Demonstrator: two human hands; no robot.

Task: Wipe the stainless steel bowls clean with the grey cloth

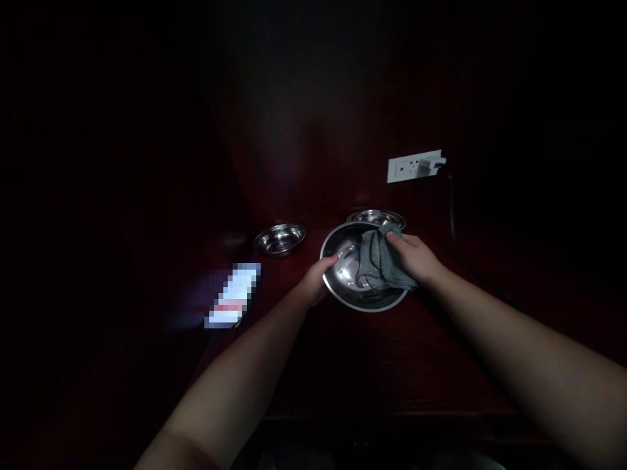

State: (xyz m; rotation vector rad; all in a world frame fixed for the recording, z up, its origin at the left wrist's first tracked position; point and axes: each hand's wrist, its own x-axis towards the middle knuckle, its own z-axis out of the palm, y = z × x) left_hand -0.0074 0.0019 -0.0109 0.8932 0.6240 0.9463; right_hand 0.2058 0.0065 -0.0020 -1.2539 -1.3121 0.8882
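Observation:
A steel bowl (343,261) is tilted toward me above a dark red wooden table (392,365). My left hand (317,279) grips its left rim, thumb over the edge. My right hand (414,258) is closed on a grey cloth (377,264), pressing it against the inside of the bowl on the right side. The cloth drapes over the bowl's lower right rim.
A second steel dish (279,238) sits on the table to the left. Another steel dish (375,216) shows just behind the held bowl. A lit phone (234,295) lies at the left. A white wall socket (414,166) with a plug and dark cable is on the back panel.

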